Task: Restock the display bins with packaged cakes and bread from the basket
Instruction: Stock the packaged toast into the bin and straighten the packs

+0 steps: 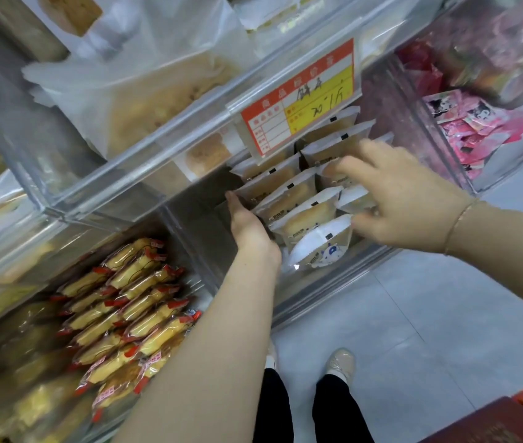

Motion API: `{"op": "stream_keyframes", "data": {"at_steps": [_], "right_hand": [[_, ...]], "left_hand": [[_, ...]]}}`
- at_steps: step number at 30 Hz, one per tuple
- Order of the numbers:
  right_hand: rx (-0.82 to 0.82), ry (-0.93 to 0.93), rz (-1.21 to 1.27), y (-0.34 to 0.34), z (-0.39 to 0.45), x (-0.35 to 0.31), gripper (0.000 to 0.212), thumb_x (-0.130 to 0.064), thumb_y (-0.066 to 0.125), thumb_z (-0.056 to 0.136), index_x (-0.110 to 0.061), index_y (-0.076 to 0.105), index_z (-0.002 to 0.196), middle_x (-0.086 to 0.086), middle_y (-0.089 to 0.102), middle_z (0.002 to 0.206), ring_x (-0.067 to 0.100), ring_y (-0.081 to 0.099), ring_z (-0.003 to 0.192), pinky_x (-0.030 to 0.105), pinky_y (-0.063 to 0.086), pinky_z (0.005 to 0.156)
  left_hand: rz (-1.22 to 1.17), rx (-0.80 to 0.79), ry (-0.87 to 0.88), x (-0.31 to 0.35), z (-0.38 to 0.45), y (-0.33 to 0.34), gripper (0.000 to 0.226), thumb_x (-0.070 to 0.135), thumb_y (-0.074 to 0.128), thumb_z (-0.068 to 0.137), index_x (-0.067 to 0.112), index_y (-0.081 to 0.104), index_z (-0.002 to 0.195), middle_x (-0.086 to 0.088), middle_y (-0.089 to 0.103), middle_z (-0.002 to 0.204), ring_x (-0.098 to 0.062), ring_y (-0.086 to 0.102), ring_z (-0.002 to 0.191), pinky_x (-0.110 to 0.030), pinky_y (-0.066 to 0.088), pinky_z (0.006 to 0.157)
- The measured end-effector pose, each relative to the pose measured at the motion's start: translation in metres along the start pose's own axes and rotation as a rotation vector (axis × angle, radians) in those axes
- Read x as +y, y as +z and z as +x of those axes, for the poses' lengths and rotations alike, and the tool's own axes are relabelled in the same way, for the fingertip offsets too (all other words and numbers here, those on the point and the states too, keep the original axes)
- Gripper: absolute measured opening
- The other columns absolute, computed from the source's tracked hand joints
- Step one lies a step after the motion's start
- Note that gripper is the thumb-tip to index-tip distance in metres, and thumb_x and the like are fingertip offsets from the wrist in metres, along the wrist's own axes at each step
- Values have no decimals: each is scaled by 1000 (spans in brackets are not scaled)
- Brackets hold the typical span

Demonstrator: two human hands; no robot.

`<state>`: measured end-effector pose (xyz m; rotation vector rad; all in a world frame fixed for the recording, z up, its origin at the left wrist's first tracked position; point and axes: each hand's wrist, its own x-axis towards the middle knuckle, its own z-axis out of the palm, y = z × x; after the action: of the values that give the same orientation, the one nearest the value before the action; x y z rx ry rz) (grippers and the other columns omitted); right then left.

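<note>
Small white packaged cakes stand in two rows inside a clear display bin under an orange and yellow price tag. The front pack, printed with a blue cartoon, leans forward. My left hand reaches into the bin with straight fingers and presses against the left side of the left row. My right hand is spread over the right row, its fingertips touching the pack tops and its thumb against the front pack. No basket is in view.
The bin at the lower left holds several yellow cakes with red-ended wrappers. An upper bin holds bagged bread. Pink packets fill a bin at the right. My feet stand on grey floor tiles, near a red box.
</note>
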<state>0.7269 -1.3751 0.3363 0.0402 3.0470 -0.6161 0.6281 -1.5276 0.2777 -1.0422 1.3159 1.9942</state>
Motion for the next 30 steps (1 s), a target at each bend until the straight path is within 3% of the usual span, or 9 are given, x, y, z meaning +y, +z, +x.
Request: {"op": "stream_keyframes", "data": {"at_steps": [3, 6, 11, 14, 18, 20, 23, 26, 30], "right_hand": [[-193, 185, 53, -5, -5, 22, 66, -5, 56, 73, -21, 41, 134, 2, 42, 124, 26, 45, 112, 38, 43, 93], [-348, 160, -159, 8, -8, 33, 61, -5, 50, 80, -20, 39, 138, 5, 44, 127, 28, 43, 117, 38, 35, 102], [-182, 179, -230, 19, 0, 39, 42, -3, 45, 88, -13, 53, 127, 12, 52, 115, 32, 49, 107, 42, 41, 94], [-79, 218, -160, 15, -1, 36, 41, -3, 51, 82, -7, 56, 123, 16, 51, 110, 35, 48, 99, 44, 46, 85], [-94, 194, -266, -3, -18, 25, 56, -36, 66, 70, -18, 54, 122, 7, 39, 101, 24, 35, 90, 32, 30, 78], [-242, 270, -295, -8, -22, 17, 67, -58, 58, 73, -30, 40, 131, 1, 25, 101, 22, 35, 92, 32, 37, 76], [-366, 405, -207, -5, -18, 12, 67, -55, 61, 79, -32, 33, 135, 5, 27, 117, 27, 44, 104, 39, 50, 79], [-252, 417, -256, 3, -13, 10, 56, -44, 62, 85, -24, 39, 132, 11, 30, 124, 34, 47, 105, 40, 48, 70], [64, 462, -161, 11, -2, 14, 39, -18, 61, 87, -9, 43, 121, 18, 36, 119, 30, 43, 79, 37, 37, 57]], "left_hand": [[-82, 13, 3, -6, 0, 10, 39, 66, 47, 88, 31, 63, 97, -2, 65, 93, -24, 64, 84, -45, 52, 91], [-88, -3, -11, -11, -5, 21, 34, 66, 48, 87, 36, 61, 83, 4, 58, 88, -19, 58, 81, -46, 49, 93], [-77, -53, -9, -10, -4, 18, 39, 64, 43, 90, 33, 65, 94, -2, 73, 89, -25, 69, 85, -45, 55, 83], [33, 50, -35, -8, -8, 5, 47, 61, 40, 93, 25, 62, 114, -3, 70, 101, -24, 67, 88, -38, 52, 89], [528, 38, -50, -8, -41, -28, 35, 62, 50, 89, 29, 56, 99, 1, 60, 99, -18, 61, 88, -38, 53, 84], [745, -133, -102, -11, -56, -40, 51, 65, 58, 81, 30, 53, 118, -1, 54, 122, -22, 58, 105, -39, 51, 90], [714, -227, -132, -19, -58, -42, 87, 40, 76, 78, 18, 28, 148, -9, 48, 140, -26, 58, 112, -36, 49, 99], [747, -224, -38, -26, -55, -33, 53, 22, 73, 84, 0, 50, 127, -10, 62, 123, -15, 64, 101, -31, 53, 91], [921, -159, 129, -36, -45, -25, 38, 37, 71, 84, 8, 58, 105, -3, 65, 102, -13, 66, 86, -34, 57, 85]]}}
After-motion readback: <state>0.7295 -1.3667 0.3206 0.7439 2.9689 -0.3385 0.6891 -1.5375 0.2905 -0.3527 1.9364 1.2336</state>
